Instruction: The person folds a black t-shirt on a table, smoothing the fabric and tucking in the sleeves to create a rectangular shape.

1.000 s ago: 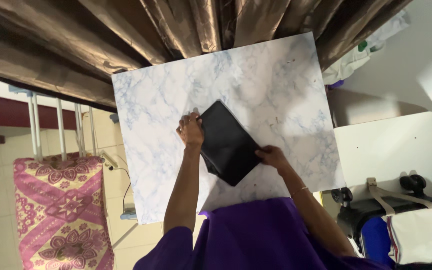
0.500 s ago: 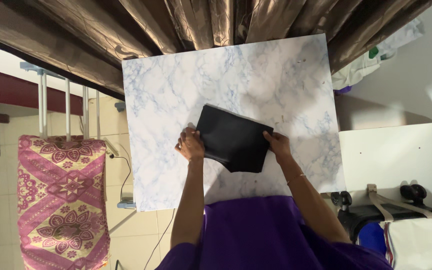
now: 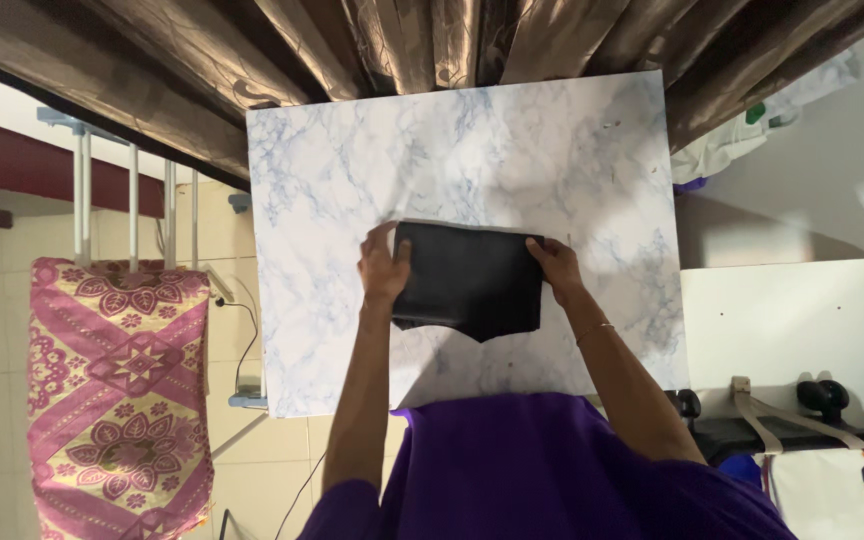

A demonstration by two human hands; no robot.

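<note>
A folded black cloth (image 3: pixel 468 280), already compact with its lower edge uneven, is gripped at mid-table (image 3: pixel 332 180) by the left hand (image 3: pixel 384 268) and right hand (image 3: pixel 555 264); squaring remains.

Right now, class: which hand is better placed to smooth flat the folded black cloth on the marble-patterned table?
Probably the left hand: its fingers already lie over the folded black cloth, while the right hand only grips the opposite edge.

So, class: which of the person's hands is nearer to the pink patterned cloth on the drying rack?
Left. The left hand grips the black folded cloth's edge on the pink patterned cloth's side; the right hand holds the far edge.
</note>
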